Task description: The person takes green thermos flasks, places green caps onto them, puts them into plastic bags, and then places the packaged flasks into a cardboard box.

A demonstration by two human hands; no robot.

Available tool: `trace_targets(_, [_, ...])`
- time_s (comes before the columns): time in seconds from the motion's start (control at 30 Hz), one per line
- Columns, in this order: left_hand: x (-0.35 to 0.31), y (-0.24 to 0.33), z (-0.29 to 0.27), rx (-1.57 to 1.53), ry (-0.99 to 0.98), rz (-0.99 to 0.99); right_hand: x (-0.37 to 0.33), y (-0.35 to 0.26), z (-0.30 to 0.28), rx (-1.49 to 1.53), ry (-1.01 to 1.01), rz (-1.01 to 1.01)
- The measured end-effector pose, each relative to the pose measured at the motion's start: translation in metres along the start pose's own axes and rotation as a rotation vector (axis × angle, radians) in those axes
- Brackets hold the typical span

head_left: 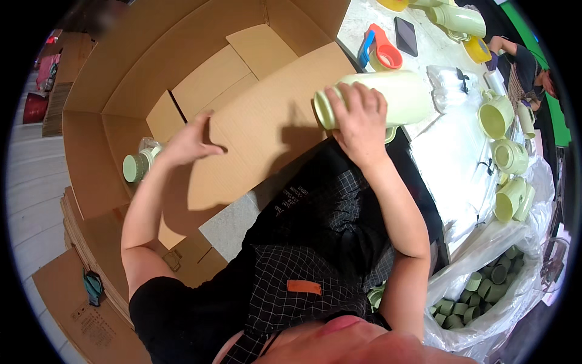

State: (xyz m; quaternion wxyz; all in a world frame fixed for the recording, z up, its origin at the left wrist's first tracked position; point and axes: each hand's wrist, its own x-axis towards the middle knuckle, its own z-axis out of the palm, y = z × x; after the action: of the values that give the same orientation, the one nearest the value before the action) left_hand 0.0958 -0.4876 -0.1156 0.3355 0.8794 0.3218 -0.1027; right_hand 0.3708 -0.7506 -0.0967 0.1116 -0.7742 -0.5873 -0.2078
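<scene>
Gripping the pale green jug (pixel 388 97) near its neck, the right hand (pixel 362 121) was closed firmly around it, holding it on its side above the near flap of the big cardboard box (pixel 115 91). The jug's mouth pointed left, toward the box, and its body lay out over the edge of the white table (pixel 448 158) on the right. The left hand (pixel 191 142) was spread loosely, fingers apart, over the box opening and gripped nothing; just beside it, deeper inside the box, lay a wrapped green jug (pixel 138 165) on its side.

To handle this well, I judged the right hand should keep its hold close to the neck, where the jug is narrowest, and carry it level so the smooth plastic does not slip. The free left hand seemed best used to support the far end of the body. More jugs (pixel 506 158) stood along the right of the table, a red tape dispenser (pixel 381 51) and a dark phone (pixel 405 35) lay at its far end, and a clear bag of green caps (pixel 485 285) sat near on the right.
</scene>
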Motion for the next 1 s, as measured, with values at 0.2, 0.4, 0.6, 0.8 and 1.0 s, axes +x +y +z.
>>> trace_targets(0.2, [0.009, -0.007, 0.054, 0.450, 0.348, -0.079, -0.028, 0.041, -0.047, 0.376, 0.456, 0.323])
trace_targets(0.4, [0.015, 0.007, 0.072, 0.457, 0.429, 0.036, -0.072, 0.057, -0.076, 0.350, 0.627, 0.784])
trace_targets(0.6, [0.027, 0.074, 0.097, 0.374, 0.599, 0.298, -0.131, 0.072, -0.092, 0.809, 1.064, 1.004])
trace_targets(0.8, [0.008, 0.200, 0.189, -1.131, -0.043, 0.372, -0.161, 0.021, -0.059, 1.171, 1.271, 1.314])
trace_targets(1.0, [0.034, 0.267, 0.176, -1.269, -0.390, 0.351, -0.339, 0.054, -0.152, 0.762, 1.022, 1.399])
